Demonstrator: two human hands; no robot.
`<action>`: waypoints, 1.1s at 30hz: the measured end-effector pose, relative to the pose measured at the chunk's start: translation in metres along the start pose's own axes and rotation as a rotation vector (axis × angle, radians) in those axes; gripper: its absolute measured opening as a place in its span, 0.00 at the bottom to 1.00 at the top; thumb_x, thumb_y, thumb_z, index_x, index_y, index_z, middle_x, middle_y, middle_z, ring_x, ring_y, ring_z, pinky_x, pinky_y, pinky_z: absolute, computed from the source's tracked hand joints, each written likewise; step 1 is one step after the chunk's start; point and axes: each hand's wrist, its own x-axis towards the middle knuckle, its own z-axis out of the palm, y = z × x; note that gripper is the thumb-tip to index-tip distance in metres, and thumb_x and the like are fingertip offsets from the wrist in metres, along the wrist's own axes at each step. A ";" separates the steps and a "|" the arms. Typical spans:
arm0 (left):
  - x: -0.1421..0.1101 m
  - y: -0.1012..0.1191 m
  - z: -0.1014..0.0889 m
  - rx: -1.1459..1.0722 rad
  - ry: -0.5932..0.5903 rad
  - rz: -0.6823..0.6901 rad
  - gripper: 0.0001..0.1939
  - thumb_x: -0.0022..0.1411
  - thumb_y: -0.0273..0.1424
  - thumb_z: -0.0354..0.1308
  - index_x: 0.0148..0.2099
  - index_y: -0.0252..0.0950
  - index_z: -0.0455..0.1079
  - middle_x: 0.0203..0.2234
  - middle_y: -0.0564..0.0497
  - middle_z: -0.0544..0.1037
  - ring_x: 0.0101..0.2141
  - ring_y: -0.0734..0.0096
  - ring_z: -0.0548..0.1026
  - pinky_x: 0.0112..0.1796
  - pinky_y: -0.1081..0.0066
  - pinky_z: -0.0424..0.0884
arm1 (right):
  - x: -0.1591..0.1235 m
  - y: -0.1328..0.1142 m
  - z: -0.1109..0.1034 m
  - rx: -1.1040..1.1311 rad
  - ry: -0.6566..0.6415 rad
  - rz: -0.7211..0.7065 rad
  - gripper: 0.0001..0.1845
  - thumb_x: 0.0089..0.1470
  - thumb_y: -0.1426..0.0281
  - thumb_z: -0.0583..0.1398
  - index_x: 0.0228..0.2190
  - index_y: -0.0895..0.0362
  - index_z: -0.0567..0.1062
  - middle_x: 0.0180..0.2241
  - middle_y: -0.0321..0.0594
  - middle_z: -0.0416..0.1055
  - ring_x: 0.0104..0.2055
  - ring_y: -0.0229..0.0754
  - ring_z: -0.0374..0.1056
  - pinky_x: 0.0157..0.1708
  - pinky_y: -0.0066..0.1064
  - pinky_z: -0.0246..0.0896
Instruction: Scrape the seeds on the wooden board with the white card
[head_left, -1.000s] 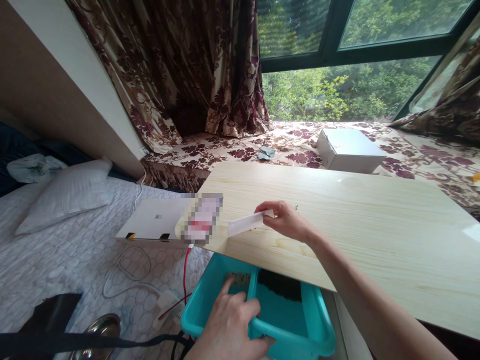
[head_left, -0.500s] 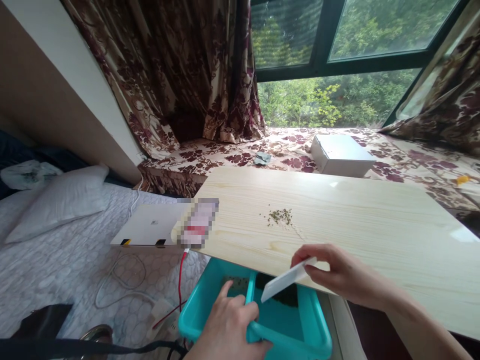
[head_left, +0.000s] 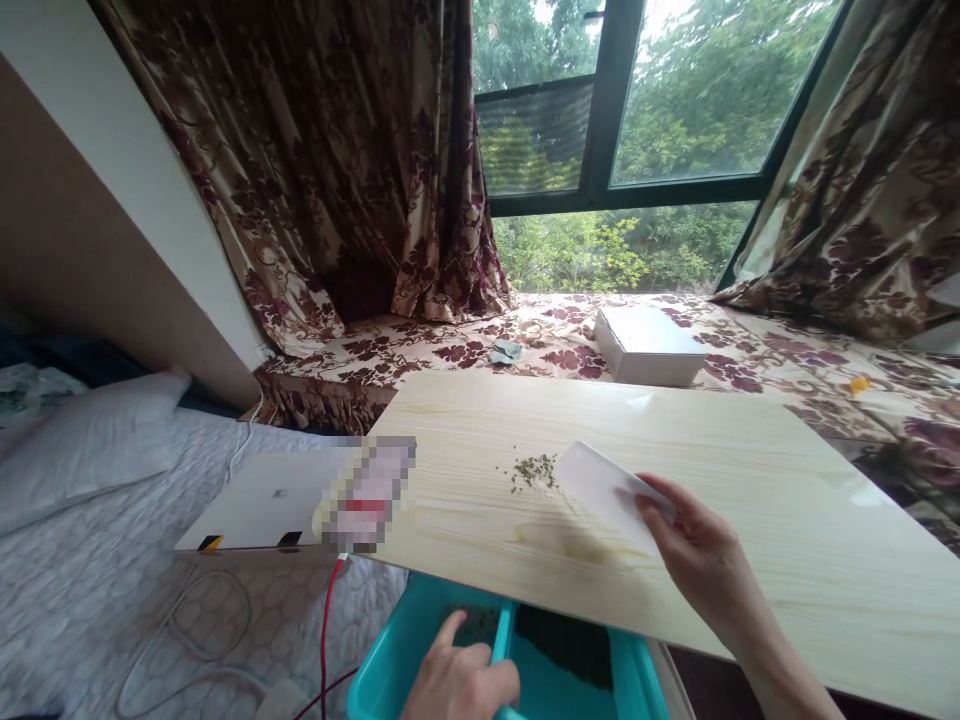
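My right hand point(head_left: 686, 530) is closed on a thin white plastic scraper point(head_left: 604, 490), gripped by its right end between thumb and fingers. The scraper's left edge is right beside a small scattered pile of greenish-brown grains point(head_left: 534, 470) on the pale wood-grain table point(head_left: 720, 450). Below the table's front edge is a teal two-part bin point(head_left: 382, 650). My left hand point(head_left: 465, 680) grips its middle divider, index finger stretched into the left compartment; the thumb is hidden. Some grains lie in that left compartment, and dark material point(head_left: 566, 645) lies in the right one.
A blurred-out phone-like object point(head_left: 371, 495) with a red cable point(head_left: 326, 630) lies at the table's left edge. Beside it, a flat white box point(head_left: 255, 495) rests on the bed point(head_left: 90, 600). Another white box point(head_left: 649, 345) stands on the patterned window seat behind the table.
My right hand has lifted the scraper from over the bin and brought it above the table beside the grains. My left hand stays on the divider. The view has tilted up slightly.
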 end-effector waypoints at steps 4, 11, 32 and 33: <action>0.000 -0.003 0.004 0.025 -0.011 0.018 0.04 0.55 0.35 0.56 0.31 0.43 0.71 0.21 0.57 0.71 0.23 0.73 0.70 0.54 0.57 0.56 | 0.004 0.007 0.009 -0.082 -0.005 -0.029 0.17 0.51 0.62 0.55 0.38 0.55 0.77 0.29 0.41 0.78 0.26 0.42 0.71 0.26 0.30 0.66; 0.006 -0.005 0.006 0.115 -0.076 0.016 0.07 0.57 0.38 0.56 0.30 0.43 0.70 0.20 0.57 0.70 0.22 0.74 0.69 0.53 0.57 0.58 | 0.012 0.007 0.009 -0.096 -0.021 -0.029 0.16 0.51 0.63 0.55 0.38 0.54 0.77 0.29 0.40 0.78 0.25 0.41 0.70 0.24 0.29 0.64; 0.007 0.000 -0.003 0.058 -0.113 -0.039 0.02 0.52 0.30 0.57 0.31 0.42 0.70 0.22 0.57 0.71 0.24 0.72 0.71 0.53 0.55 0.57 | -0.002 -0.010 -0.004 -0.059 -0.172 -0.128 0.13 0.52 0.64 0.55 0.35 0.53 0.76 0.31 0.39 0.78 0.28 0.42 0.73 0.25 0.27 0.65; 0.007 0.000 -0.004 0.050 -0.111 -0.041 0.04 0.52 0.29 0.56 0.31 0.42 0.70 0.22 0.57 0.71 0.24 0.72 0.71 0.54 0.55 0.56 | -0.003 -0.011 -0.006 -0.056 -0.168 -0.131 0.12 0.51 0.64 0.55 0.34 0.53 0.76 0.31 0.39 0.78 0.28 0.42 0.73 0.25 0.27 0.66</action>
